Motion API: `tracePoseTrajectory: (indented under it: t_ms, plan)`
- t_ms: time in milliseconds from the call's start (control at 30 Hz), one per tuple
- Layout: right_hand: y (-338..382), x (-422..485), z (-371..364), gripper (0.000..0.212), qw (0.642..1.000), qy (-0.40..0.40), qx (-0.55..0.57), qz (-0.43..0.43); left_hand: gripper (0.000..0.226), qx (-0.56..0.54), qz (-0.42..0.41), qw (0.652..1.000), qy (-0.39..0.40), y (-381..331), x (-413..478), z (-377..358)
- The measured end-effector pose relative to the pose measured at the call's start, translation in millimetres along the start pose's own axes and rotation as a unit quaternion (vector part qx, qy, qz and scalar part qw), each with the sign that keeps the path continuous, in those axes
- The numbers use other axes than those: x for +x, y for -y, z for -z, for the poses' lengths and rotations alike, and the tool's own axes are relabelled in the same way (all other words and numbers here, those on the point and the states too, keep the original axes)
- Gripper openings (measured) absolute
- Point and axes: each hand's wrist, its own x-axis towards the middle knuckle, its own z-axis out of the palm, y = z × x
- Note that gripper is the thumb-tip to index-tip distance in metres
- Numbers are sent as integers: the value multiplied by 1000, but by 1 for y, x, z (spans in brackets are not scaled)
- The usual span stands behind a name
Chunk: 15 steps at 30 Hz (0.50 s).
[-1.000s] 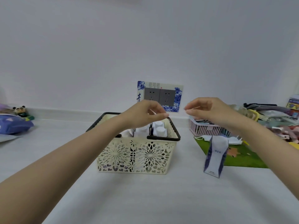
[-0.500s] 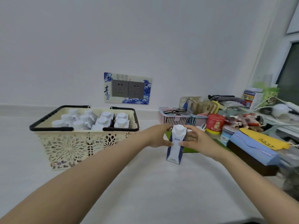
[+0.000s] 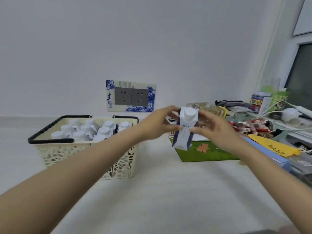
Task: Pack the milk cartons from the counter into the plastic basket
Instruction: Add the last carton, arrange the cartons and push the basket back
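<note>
Head view: a white and purple milk carton with a white screw cap (image 3: 184, 129) is held off the pale counter (image 3: 168, 191) between both hands, long axis near upright, cap up, base tipped towards 7 o'clock. Left hand (image 3: 156, 126) and right hand (image 3: 213, 130) each close fingers on its sides. At 9 o'clock, well apart, stands the cream cut-out plastic basket with black handles (image 3: 81, 154), holding capped cartons. Half a second ago the carton stood on the counter; now it is lifted.

A white-and-navy milk carton (image 3: 184, 132), a cream lattice-cut basket (image 3: 84, 154) with black handles (image 3: 50, 141).
</note>
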Motion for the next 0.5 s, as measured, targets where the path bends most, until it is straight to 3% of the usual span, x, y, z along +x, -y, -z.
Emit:
tracePoseTrajectory:
  t_ms: [267,500]
  plan:
    - [84,43,-46,54,993,8,49,110,49,42,-63,994,-77,-12,-45,104]
    - [82,65,-102,54,988,65,79,113,44,29,-26,995,-87,29,-79,129]
